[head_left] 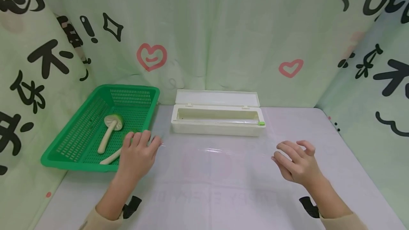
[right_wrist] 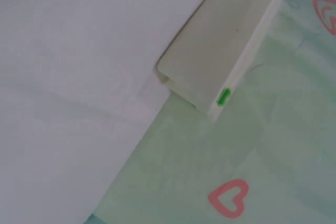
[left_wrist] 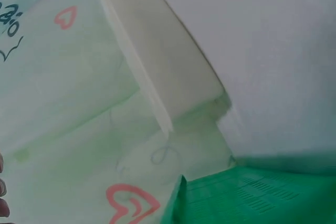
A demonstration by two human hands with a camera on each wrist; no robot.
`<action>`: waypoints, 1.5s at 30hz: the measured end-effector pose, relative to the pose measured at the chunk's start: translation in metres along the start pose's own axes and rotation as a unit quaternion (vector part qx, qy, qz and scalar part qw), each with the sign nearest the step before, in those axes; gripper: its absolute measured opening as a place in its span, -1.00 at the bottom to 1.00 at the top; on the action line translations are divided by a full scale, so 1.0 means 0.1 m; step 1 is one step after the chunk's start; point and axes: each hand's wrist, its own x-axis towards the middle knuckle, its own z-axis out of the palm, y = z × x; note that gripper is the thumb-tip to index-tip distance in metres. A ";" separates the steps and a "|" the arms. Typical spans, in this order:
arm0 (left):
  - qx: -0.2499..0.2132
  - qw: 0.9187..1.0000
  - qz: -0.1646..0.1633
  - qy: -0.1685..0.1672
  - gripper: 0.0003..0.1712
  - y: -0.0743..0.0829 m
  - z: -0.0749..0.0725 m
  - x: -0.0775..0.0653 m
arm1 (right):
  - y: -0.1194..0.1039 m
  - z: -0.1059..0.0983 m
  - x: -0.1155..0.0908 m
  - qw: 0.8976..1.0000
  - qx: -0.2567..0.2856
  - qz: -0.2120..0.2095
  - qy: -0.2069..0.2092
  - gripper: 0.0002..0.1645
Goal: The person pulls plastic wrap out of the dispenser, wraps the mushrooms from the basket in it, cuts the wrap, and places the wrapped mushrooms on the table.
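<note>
A sheet of clear plastic wrap (head_left: 213,150), visible mostly by its glints, spans the space between both hands above the table. My left hand (head_left: 137,155) pinches its left end beside the green basket's right wall. The right hand (head_left: 298,162) pinches the other end with curled fingers, right of the white wrap dispenser box (head_left: 217,129). That box stands at the back with its lid (head_left: 217,98) raised and a green slider (head_left: 261,123) at its right end. At the left wrist view's edge, only fingertips (left_wrist: 2,188) show; the right wrist view shows no fingers.
On the left stands a green basket (head_left: 52,159). Inside it lies a mushroom (head_left: 110,130) with a green cap; another mushroom (head_left: 112,157) is partly hidden behind the left hand. A printed curtain (head_left: 243,45) encloses the back and sides of the white table (head_left: 239,201).
</note>
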 end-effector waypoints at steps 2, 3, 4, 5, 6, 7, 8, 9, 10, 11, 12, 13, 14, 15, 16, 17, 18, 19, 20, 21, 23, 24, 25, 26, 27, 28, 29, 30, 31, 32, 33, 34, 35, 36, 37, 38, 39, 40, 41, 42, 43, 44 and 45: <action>-0.011 1.000 0.012 -0.005 -0.62 0.02 -0.01 -0.08 | -0.06 -0.02 -0.05 1.000 0.015 0.001 -0.015 -0.61; -0.020 1.000 0.017 -0.010 -0.62 0.03 -0.01 -0.13 | -0.08 -0.03 -0.08 1.000 0.022 0.003 -0.022 -0.61; -0.027 0.999 0.022 -0.017 -0.62 0.04 -0.01 -0.18 | -0.11 -0.04 -0.11 0.999 0.028 0.004 -0.029 -0.61; -0.032 0.999 0.026 -0.026 -0.61 0.06 -0.02 -0.23 | -0.14 -0.04 -0.14 0.999 0.035 0.007 -0.035 -0.62; -0.036 0.998 0.033 -0.036 -0.61 0.07 -0.02 -0.28 | -0.17 -0.04 -0.17 0.998 0.041 0.009 -0.041 -0.62; -0.040 0.997 0.039 -0.048 -0.60 0.08 -0.03 -0.33 | -0.20 -0.04 -0.21 0.998 0.048 0.012 -0.048 -0.62; -0.044 0.996 0.046 -0.060 -0.59 0.09 -0.04 -0.38 | -0.24 -0.04 -0.25 0.997 0.054 0.016 -0.056 -0.63; -0.050 0.995 0.052 -0.071 -0.58 0.10 -0.04 -0.43 | -0.27 -0.05 -0.29 0.996 0.061 0.021 -0.064 -0.63; -0.051 0.994 0.059 -0.082 -0.58 0.11 -0.03 -0.48 | -0.29 -0.05 -0.33 0.995 0.068 0.025 -0.074 -0.63; -0.055 0.992 0.066 -0.090 -0.57 0.12 -0.03 -0.53 | -0.32 -0.05 -0.38 0.993 0.076 0.029 -0.085 -0.63; -0.059 0.991 0.072 -0.100 -0.56 0.14 -0.02 -0.58 | -0.35 -0.05 -0.43 0.991 0.083 0.034 -0.095 -0.63; -0.067 0.989 0.077 -0.105 -0.55 0.15 -0.01 -0.63 | -0.38 -0.05 -0.48 0.989 0.091 0.039 -0.108 -0.63; -0.074 0.988 0.080 -0.110 -0.54 0.17 0.01 -0.67 | -0.40 -0.05 -0.54 0.987 0.098 0.043 -0.121 -0.63; -0.080 0.986 0.083 -0.116 -0.53 0.18 0.02 -0.71 | -0.43 -0.05 -0.59 0.984 0.105 0.049 -0.136 -0.63; -0.085 0.985 0.086 -0.123 -0.52 0.19 0.03 -0.76 | -0.45 -0.05 -0.65 0.981 0.111 0.055 -0.151 -0.63; -0.090 0.983 0.088 -0.131 -0.51 0.21 0.05 -0.79 | -0.47 -0.06 -0.70 0.977 0.116 0.063 -0.167 -0.63; -0.094 0.982 0.090 -0.139 -0.50 0.22 0.06 -0.83 | -0.49 -0.06 -0.74 0.973 0.121 0.070 -0.182 -0.63; -0.096 0.980 0.092 -0.146 -0.49 0.23 0.07 -0.86 | -0.51 -0.06 -0.79 0.970 0.124 0.076 -0.197 -0.63; -0.095 0.979 0.095 -0.155 -0.49 0.24 0.08 -0.89 | -0.52 -0.07 -0.82 0.966 0.127 0.082 -0.211 -0.63; -0.094 0.977 0.099 -0.165 -0.48 0.25 0.10 -0.91 | -0.53 -0.07 -0.86 0.962 0.129 0.087 -0.225 -0.63; -0.088 0.973 0.109 -0.184 -0.47 0.26 0.13 -0.95 | -0.55 -0.07 -0.91 0.954 0.129 0.093 -0.253 -0.62; -0.085 0.970 0.116 -0.196 -0.47 0.26 0.14 -0.96 | -0.56 -0.07 -0.93 0.951 0.127 0.094 -0.266 -0.62; -0.084 0.967 0.123 -0.208 -0.48 0.26 0.15 -0.97 | -0.57 -0.07 -0.95 0.947 0.124 0.095 -0.281 -0.61; -0.079 0.962 0.133 -0.224 -0.51 0.26 0.17 -0.98 | -0.57 -0.07 -0.97 0.942 0.121 0.096 -0.297 -0.60; -0.073 0.957 0.143 -0.241 -0.55 0.26 0.18 -0.99 | -0.58 -0.07 -0.98 0.938 0.117 0.098 -0.312 -0.59; -0.067 0.951 0.152 -0.259 -0.60 0.26 0.19 -0.99 | -0.58 -0.07 -1.00 0.934 0.112 0.099 -0.326 -0.58; -0.058 0.944 0.163 -0.279 -0.69 0.26 0.20 -0.99 | -0.59 -0.06 -1.01 0.929 0.109 0.100 -0.339 -0.56; -0.055 0.938 0.170 -0.298 -0.77 0.26 0.21 -0.99 | -0.59 -0.06 -1.02 0.926 0.107 0.100 -0.348 -0.55; -0.047 0.931 0.178 -0.314 -0.85 0.27 0.23 -0.99 | -0.60 -0.05 -1.04 0.922 0.105 0.102 -0.359 -0.53; -0.038 0.925 0.188 -0.327 -0.90 0.27 0.24 -0.99 | -0.60 -0.05 -1.05 0.918 0.102 0.104 -0.368 -0.52; -0.033 0.921 0.193 -0.337 -0.91 0.28 0.25 -1.00 | -0.60 -0.04 -1.06 0.915 0.101 0.106 -0.376 -0.50; -0.028 0.918 0.199 -0.343 -0.87 0.28 0.26 -1.01 | -0.61 -0.04 -1.07 0.912 0.100 0.109 -0.384 -0.49; -0.023 0.915 0.205 -0.347 -0.83 0.29 0.27 -1.01 | -0.61 -0.04 -1.08 0.909 0.098 0.112 -0.390 -0.47; -0.020 0.914 0.209 -0.347 -0.82 0.29 0.28 -1.02 | -0.62 -0.04 -1.09 0.906 0.095 0.113 -0.397 -0.45; -0.015 0.912 0.214 -0.349 -0.80 0.30 0.29 -1.03 | -0.62 -0.03 -1.09 0.902 0.092 0.115 -0.405 -0.43; -0.011 0.911 0.218 -0.350 -0.82 0.31 0.30 -1.04 | -0.63 -0.04 -1.10 0.900 0.088 0.116 -0.411 -0.41; -0.008 0.909 0.222 -0.352 -0.84 0.31 0.31 -1.05 | -0.63 -0.03 -1.10 0.898 0.085 0.116 -0.417 -0.39; -0.003 0.908 0.224 -0.354 -0.87 0.32 0.31 -1.05 | -0.64 -0.03 -1.10 0.896 0.083 0.117 -0.421 -0.39; -0.001 0.907 0.225 -0.356 -0.90 0.32 0.32 -1.06 | -0.64 -0.03 -1.09 0.894 0.081 0.118 -0.425 -0.39; 0.001 0.906 0.225 -0.359 -0.92 0.32 0.32 -1.06 | -0.65 -0.03 -1.09 0.892 0.079 0.120 -0.428 -0.42; -0.001 0.905 0.222 -0.362 -0.94 0.33 0.32 -1.07 | -0.65 -0.03 -1.08 0.890 0.080 0.124 -0.431 -0.48; -0.003 0.905 0.219 -0.364 -0.95 0.33 0.32 -1.07 | -0.65 -0.03 -1.08 0.889 0.081 0.131 -0.432 -0.54; -0.007 0.906 0.214 -0.366 -0.94 0.33 0.32 -1.07 | -0.65 -0.03 -1.07 0.887 0.081 0.137 -0.434 -0.60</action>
